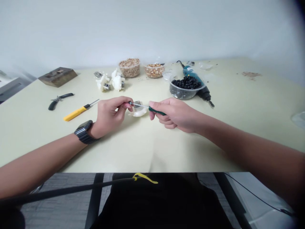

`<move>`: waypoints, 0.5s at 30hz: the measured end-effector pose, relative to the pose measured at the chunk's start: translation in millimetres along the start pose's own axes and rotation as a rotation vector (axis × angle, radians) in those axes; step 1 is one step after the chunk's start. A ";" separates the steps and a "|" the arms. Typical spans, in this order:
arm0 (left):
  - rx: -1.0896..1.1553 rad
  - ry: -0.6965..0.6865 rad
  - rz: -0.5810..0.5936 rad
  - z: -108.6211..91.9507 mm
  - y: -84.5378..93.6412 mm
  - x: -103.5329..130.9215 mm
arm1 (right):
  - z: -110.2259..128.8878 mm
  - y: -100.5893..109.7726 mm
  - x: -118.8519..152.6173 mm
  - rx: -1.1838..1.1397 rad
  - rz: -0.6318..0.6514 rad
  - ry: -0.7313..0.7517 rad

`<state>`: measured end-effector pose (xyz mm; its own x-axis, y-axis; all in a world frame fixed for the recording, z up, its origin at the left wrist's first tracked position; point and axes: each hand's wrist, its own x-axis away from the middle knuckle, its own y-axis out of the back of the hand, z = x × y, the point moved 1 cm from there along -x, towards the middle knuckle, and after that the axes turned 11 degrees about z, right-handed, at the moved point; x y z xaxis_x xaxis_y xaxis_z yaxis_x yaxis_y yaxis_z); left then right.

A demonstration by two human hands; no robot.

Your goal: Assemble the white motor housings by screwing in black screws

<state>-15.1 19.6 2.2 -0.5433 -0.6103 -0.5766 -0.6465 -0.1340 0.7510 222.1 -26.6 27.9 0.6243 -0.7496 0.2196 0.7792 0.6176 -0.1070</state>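
My right hand [172, 114] is closed around the dark green handle of a screwdriver [156, 111], whose thin metal shaft points left. At the shaft's far end, the fingers of my left hand [113, 109] pinch a small dark piece [130, 102], too small to name, close to the tip. Just behind and below the shaft, a white part with a grey metal piece [138, 111] rests on the table. A dark watch is on my left wrist.
A yellow-handled screwdriver [76, 113] and black pliers [58, 100] lie left, before a metal block [57, 76]. White assemblies [103, 82], a tub of beige pellets [130, 68], a tub of orange-brown pieces [154, 70], a bowl of black pieces [184, 90] and a teal power tool [190, 72] stand behind.
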 end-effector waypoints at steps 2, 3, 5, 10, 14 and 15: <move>-0.003 0.002 -0.004 0.5 0.1 0.9 | 1.1 0.9 0.9 -0.029 0.016 -0.021; -0.008 0.005 -0.005 1.0 0.0 1.4 | 1.8 1.3 1.4 -0.046 0.023 -0.038; -0.029 -0.002 -0.016 2.1 -0.4 2.1 | 3.4 1.7 2.2 -0.086 0.038 -0.083; -0.071 -0.065 -0.046 1.7 -0.7 2.3 | 2.0 -3.0 0.7 -0.160 0.062 -0.134; -0.054 -0.006 -0.017 1.1 -0.8 3.2 | -6.9 -8.3 -2.2 -0.008 -0.020 -0.035; -0.049 0.001 -0.009 1.2 -0.7 3.7 | -8.7 -9.0 -2.6 0.088 -0.056 0.006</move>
<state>-17.3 18.3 -0.9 -0.5367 -0.6099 -0.5830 -0.6245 -0.1775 0.7606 214.0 -32.2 19.8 0.5806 -0.7847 0.2171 0.8051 0.5931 -0.0091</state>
